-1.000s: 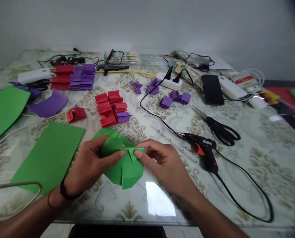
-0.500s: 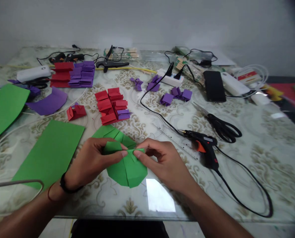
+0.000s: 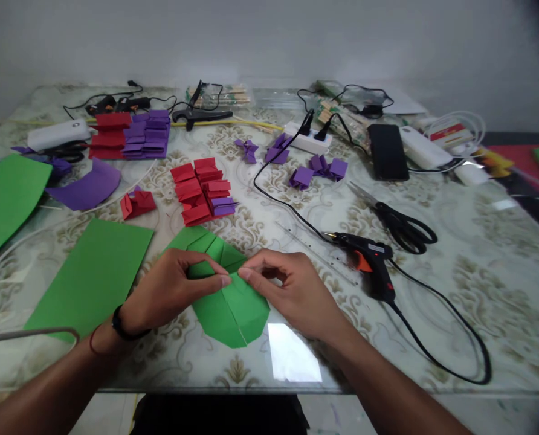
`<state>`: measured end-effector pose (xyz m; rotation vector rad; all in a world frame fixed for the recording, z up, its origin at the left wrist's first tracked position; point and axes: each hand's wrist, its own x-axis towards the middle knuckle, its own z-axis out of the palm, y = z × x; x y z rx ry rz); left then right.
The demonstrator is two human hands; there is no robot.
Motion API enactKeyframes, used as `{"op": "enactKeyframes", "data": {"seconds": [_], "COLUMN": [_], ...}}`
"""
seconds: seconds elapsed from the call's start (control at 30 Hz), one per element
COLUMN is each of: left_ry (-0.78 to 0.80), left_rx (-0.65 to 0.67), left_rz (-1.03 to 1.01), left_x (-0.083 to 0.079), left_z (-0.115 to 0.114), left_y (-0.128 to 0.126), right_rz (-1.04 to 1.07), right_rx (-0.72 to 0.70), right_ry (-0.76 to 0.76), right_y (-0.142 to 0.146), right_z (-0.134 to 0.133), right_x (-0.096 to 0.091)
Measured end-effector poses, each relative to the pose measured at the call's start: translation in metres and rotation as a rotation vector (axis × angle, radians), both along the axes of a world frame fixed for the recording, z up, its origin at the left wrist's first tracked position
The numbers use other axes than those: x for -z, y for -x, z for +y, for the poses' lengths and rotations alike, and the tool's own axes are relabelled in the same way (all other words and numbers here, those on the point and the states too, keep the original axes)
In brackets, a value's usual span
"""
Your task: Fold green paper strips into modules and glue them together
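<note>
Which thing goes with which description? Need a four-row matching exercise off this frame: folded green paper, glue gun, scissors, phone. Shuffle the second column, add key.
1. Folded green paper
2. Glue gun
3. Scissors
4. Phone

A. Flat black rectangle, right of the power strip
B. Has an orange trigger
C. Pinched by the left hand and right hand
D. Black loop handles, metal blades

Pairs: 1-C, 2-B, 3-D, 4-A

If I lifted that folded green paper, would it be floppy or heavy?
The folded green paper is probably light, because it looks thin. It may feel stiffer where folds overlap, though it could crush easily, being just paper.
</note>
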<state>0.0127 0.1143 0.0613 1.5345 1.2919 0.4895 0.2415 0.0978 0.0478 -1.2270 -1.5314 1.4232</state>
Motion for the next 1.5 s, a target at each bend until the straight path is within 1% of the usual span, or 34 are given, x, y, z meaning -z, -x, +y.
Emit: {"op": "enactKeyframes", "data": {"seconds": [0.1, 0.27, 0.37, 0.4, 0.43, 0.53, 0.57, 0.6, 0.63, 0.7, 0.77, 0.83, 0.9, 0.97, 1.03, 1.1, 1.13, 1.23, 1.3, 1.4, 1.5], "left_ry": [-0.027, -0.014, -0.024, -0.036, -0.048, -0.068, -0.067, -0.059, -0.039, 0.033, 0.127, 0.191, 0.198, 0.154, 0.096, 0.098, 0.121, 0.189, 0.197, 0.131, 0.036], "left_rx": [-0.009, 0.091, 0.093, 0.058, -0.005, -0.262, -0.317, -0.332, -0.307, -0.197, -0.082, -0.031, -0.048, -0.144, -0.256, -0.305, -0.293, -0.195, -0.149, -0.123, -0.112], "left_rz": [-0.012, 0.053, 0.083, 0.076, 0.054, -0.094, -0.147, -0.195, -0.234, -0.262, -0.238, -0.209, -0.223, -0.268, -0.334, -0.408, -0.437, -0.461, -0.457, -0.393, -0.306], "left_x": [0.001, 0.001, 0.003, 0.003, 0.004, 0.003, 0.003, 0.002, 0.001, 0.000, 0.000, 0.002, 0.004, 0.007, 0.008, 0.008, 0.008, 0.008, 0.007, 0.007, 0.006], "left_z": [0.000, 0.002, 0.001, 0.000, -0.001, -0.002, -0.003, -0.003, -0.002, -0.001, -0.001, -0.001, -0.003, -0.004, -0.006, -0.007, -0.007, -0.007, -0.006, -0.004, -0.002], "left_y": [0.000, -0.001, -0.002, -0.003, -0.004, -0.008, -0.009, -0.009, -0.009, -0.008, -0.006, -0.005, -0.005, -0.007, -0.010, -0.012, -0.013, -0.015, -0.014, -0.010, -0.006], "right_rz": [0.026, -0.027, -0.020, -0.006, 0.013, 0.071, 0.079, 0.080, 0.074, 0.050, 0.041, 0.066, 0.139, 0.259, 0.371, 0.399, 0.379, 0.275, 0.217, 0.164, 0.161], "right_rx": [0.004, -0.023, -0.012, 0.001, 0.011, 0.009, 0.002, 0.001, 0.010, 0.046, 0.081, 0.100, 0.132, 0.147, 0.122, 0.099, 0.107, 0.134, 0.100, 0.024, -0.007], "right_ry": [0.015, -0.021, -0.012, 0.001, 0.021, 0.119, 0.153, 0.175, 0.183, 0.168, 0.152, 0.153, 0.127, 0.091, 0.087, 0.120, 0.141, 0.198, 0.218, 0.240, 0.245], "right_y": [0.000, 0.001, 0.002, 0.002, 0.001, -0.002, -0.004, -0.005, -0.006, -0.007, -0.009, -0.010, -0.012, -0.012, -0.012, -0.009, -0.008, -0.005, -0.004, -0.004, -0.005], "right_z": [0.001, 0.000, 0.000, 0.001, 0.002, 0.005, 0.005, 0.006, 0.007, 0.008, 0.008, 0.009, 0.010, 0.012, 0.013, 0.012, 0.011, 0.008, 0.006, 0.005, 0.006], "right_x": [0.001, 0.001, 0.000, 0.000, 0.000, 0.003, 0.004, 0.005, 0.006, 0.007, 0.006, 0.005, 0.005, 0.006, 0.009, 0.012, 0.013, 0.012, 0.009, 0.003, 0.002]}}
